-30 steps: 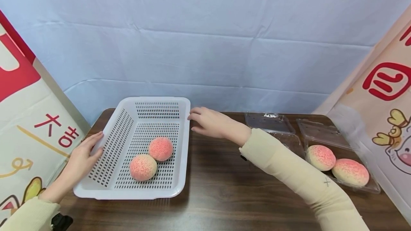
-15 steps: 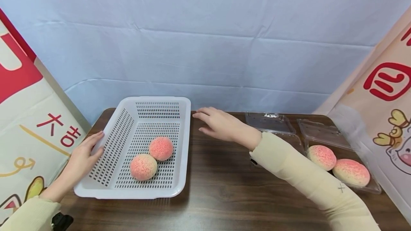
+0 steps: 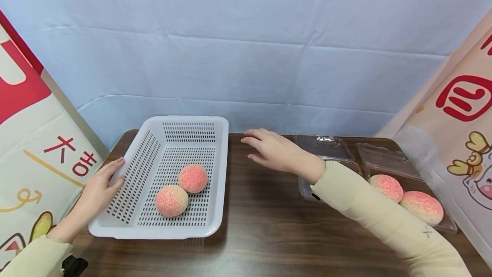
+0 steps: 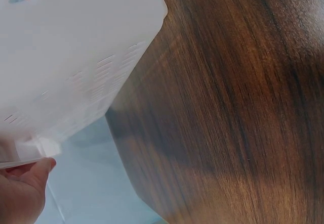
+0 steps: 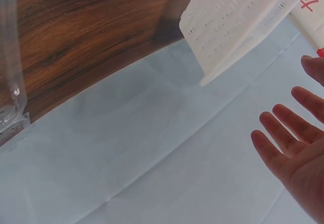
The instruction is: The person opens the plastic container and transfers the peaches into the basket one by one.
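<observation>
A white perforated plastic basket [image 3: 224, 174] stands on the left of the table, with two round pink-and-cream peaches [image 3: 193, 178] inside, side by side. My left hand [image 3: 98, 189] holds the basket's left rim; in the left wrist view a digit of that hand [image 4: 25, 193] lies right under the rim. To the right of the basket, my right hand [image 3: 278, 153] hovers over the back of the table, apart from the rim. Its fingers are spread and loosely extended, with nothing in them, as the right wrist view shows the hand [image 5: 298, 153] palm-up.
Two hinged clear plastic clamshell boxes stand with lids back on the right: one [image 3: 324, 146] partly behind my right arm, another [image 3: 399, 161] holding two more peaches [image 3: 422, 207]. A pale blue cloth [image 3: 246, 63] hangs behind the table [image 3: 261, 234], with printed panels [image 3: 457, 97] at both sides.
My right hand has moved right, away from the basket's right rim, uncovering some table between them. The left hand stays on the left rim; basket and peaches look almost unmoved.
</observation>
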{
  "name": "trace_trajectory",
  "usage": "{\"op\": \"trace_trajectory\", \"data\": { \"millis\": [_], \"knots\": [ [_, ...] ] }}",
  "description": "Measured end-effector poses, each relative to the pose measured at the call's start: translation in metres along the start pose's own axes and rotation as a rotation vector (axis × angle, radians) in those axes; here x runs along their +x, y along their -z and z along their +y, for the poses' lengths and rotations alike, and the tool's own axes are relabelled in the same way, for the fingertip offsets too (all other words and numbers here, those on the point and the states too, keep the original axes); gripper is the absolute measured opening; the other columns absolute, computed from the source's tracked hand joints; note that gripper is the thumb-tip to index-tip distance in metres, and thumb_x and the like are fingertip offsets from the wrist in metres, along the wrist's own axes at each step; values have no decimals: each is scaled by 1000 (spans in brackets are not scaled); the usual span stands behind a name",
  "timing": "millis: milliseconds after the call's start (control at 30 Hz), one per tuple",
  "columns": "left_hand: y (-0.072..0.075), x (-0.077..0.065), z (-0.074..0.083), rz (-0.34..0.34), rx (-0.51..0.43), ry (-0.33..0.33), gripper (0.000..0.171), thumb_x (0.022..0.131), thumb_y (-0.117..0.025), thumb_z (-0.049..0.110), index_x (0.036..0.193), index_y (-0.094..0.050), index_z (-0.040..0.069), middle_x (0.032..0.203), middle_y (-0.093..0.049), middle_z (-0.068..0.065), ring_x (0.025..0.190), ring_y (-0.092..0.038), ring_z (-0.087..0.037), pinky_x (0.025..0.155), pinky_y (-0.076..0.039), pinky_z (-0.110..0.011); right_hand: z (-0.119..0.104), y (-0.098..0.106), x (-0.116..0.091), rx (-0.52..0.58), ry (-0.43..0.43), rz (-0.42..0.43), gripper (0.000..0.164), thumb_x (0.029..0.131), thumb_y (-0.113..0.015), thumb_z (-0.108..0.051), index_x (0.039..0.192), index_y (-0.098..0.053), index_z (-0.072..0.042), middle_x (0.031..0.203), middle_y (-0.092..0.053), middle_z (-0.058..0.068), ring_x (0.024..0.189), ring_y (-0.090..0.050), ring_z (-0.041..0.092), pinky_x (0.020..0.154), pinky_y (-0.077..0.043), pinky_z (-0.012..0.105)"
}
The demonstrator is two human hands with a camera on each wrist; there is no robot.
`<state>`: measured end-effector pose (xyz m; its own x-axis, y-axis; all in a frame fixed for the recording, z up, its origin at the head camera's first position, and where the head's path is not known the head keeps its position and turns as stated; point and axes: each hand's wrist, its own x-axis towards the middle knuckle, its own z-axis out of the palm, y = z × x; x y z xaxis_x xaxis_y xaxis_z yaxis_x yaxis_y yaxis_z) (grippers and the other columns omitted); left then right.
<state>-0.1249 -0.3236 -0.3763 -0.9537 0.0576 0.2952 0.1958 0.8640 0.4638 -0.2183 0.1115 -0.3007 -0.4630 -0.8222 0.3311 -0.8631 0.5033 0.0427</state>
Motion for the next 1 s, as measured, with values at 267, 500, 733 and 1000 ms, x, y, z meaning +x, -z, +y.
{"op": "trace_trajectory", "data": {
  "millis": [267, 500, 733, 1000],
  "knots": [
    [-1, 1, -2, 0, -1, 0, 49, 88, -53, 7, 134, -39, -6, 136, -38, -26, 109, -43, -45, 80, -34, -57, 3, 4, -11, -28, -17, -17, 37, 86, -61, -22, 119, -56, -5, 124, -53, 14, 112, -51, 27, 90, -41, 42],
    [-3, 1, -4, 6, 1, -5, 49, 89, -53, 8, 134, -39, -6, 136, -39, -25, 111, -43, -44, 81, -33, -55, 7, 5, -19, -42, -27, -6, 38, 85, -62, -22, 118, -57, -4, 123, -54, 15, 112, -51, 29, 91, -40, 43],
    [-4, 1, -4, 20, 7, -8, 48, 88, -52, 7, 133, -40, -6, 135, -40, -25, 114, -41, -46, 84, -32, -55, 11, 10, -29, -43, -31, 18, 38, 84, -64, -22, 117, -57, -3, 123, -54, 15, 111, -51, 30, 89, -41, 45],
    [-4, 2, -7, 9, -8, -6, 48, 88, -52, 6, 133, -40, -7, 135, -39, -26, 115, -40, -47, 84, -32, -58, 19, 13, -40, -57, -35, 25, 39, 83, -66, -21, 115, -57, -2, 121, -54, 16, 110, -51, 31, 88, -41, 46]
  ]
}}
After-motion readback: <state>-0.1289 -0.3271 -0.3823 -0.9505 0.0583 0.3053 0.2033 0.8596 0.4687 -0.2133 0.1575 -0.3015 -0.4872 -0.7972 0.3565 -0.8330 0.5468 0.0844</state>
